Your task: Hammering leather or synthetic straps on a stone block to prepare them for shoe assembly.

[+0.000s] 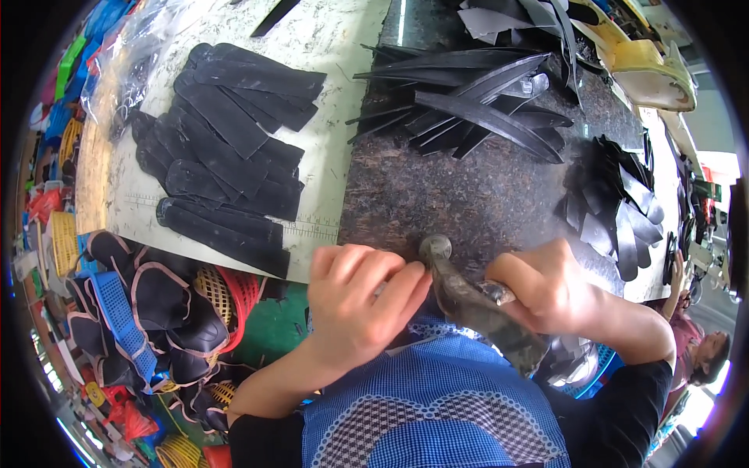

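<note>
My right hand [546, 285] is closed round the handle of a hammer [460, 287]. The hammer's worn metal head has a round face, which lies over the near edge of the dark stone slab [437, 195]. Just left of that face is my left hand [367, 292], its fingers curled and pressed together at the slab's edge. What they hold, if anything, is hidden. Flat black strips with rounded ends [226, 140] lie overlapping on the white board [328, 156] to the left. Long, narrow, curved black strips [484, 101] are heaped on the slab beyond my hands.
Another bunch of black pieces [624, 203] lies at the right, with more scraps [515, 15] at the far edge. Below the board at left, black shoe parts [160, 296] fill baskets, including a blue basket [117, 320]. Another person [698, 355] is at the far right.
</note>
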`<state>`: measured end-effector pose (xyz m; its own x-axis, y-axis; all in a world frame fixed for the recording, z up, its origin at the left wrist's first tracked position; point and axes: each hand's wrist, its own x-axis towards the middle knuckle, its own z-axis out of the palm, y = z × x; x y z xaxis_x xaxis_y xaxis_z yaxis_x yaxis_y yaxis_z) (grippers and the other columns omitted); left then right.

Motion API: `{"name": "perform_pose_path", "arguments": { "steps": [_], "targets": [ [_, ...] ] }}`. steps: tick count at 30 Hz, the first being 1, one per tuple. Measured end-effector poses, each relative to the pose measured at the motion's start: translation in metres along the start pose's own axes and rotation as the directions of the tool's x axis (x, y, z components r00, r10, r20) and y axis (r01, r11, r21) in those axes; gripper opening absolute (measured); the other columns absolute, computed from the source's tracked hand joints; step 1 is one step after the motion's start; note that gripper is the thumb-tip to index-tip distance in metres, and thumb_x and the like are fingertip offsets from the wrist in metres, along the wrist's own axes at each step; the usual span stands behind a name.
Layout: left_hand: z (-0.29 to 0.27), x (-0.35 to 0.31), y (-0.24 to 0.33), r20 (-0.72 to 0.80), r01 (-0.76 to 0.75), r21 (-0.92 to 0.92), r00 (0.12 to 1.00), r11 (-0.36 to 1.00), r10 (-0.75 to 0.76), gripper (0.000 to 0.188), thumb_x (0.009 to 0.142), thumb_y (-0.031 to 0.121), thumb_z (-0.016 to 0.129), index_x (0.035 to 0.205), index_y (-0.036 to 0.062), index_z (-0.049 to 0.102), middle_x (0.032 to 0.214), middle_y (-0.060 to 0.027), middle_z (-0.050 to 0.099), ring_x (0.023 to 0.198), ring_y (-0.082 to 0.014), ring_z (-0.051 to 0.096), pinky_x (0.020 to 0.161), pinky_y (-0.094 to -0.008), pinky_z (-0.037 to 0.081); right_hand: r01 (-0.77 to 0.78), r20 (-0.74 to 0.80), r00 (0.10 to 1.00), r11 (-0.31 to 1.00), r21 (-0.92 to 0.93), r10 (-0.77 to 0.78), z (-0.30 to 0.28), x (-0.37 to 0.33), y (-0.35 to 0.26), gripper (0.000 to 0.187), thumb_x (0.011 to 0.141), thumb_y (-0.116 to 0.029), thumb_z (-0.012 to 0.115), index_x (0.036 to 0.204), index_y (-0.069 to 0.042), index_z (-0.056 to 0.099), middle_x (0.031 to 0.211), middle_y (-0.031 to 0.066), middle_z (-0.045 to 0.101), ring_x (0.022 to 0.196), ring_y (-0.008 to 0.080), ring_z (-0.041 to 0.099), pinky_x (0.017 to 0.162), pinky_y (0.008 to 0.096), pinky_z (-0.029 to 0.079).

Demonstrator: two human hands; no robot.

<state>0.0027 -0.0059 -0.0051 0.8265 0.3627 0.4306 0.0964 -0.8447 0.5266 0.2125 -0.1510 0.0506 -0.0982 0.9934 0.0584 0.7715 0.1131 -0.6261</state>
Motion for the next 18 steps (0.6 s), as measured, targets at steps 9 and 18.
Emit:
{"name": "perform_pose_path", "arguments": {
  "steps": [9,18],
  "targets": [
    [0.009,-0.004,0.01,-0.039,0.032,-0.021,0.999,0.999,-0.033,0.025,0.07,0.01,0.086,0.093,0.0108,0.075,0.084,0.0042,0.062,0.077,-0.0177,0.06,0.074,-0.0355,0.04,-0.013,-0.045,0.999,0.999,0.042,0.015,0.0,-0.01,0.002,0.02,0.092,-0.019,0.07,0.093,-0.005,0.057,0.061,0.0045,0.057,0.049,0.0236,0.063,0.045,0.038,0.048],
    [0.027,0.059,-0.021,0.012,-0.289,-0.084,0.957,0.954,0.291,0.023,0.067,0.008,0.087,0.085,0.0065,0.074,0.078,0.001,0.063,0.075,-0.0193,0.059,0.069,-0.0348,0.042,-0.291,-0.171,0.941,0.956,0.033,0.293,-0.015,-0.038,0.009,0.017,0.089,-0.009,0.071,0.097,-0.005,0.057,0.071,0.0038,0.066,0.056,0.023,0.068,0.051,0.0361,0.052]
  ]
}}
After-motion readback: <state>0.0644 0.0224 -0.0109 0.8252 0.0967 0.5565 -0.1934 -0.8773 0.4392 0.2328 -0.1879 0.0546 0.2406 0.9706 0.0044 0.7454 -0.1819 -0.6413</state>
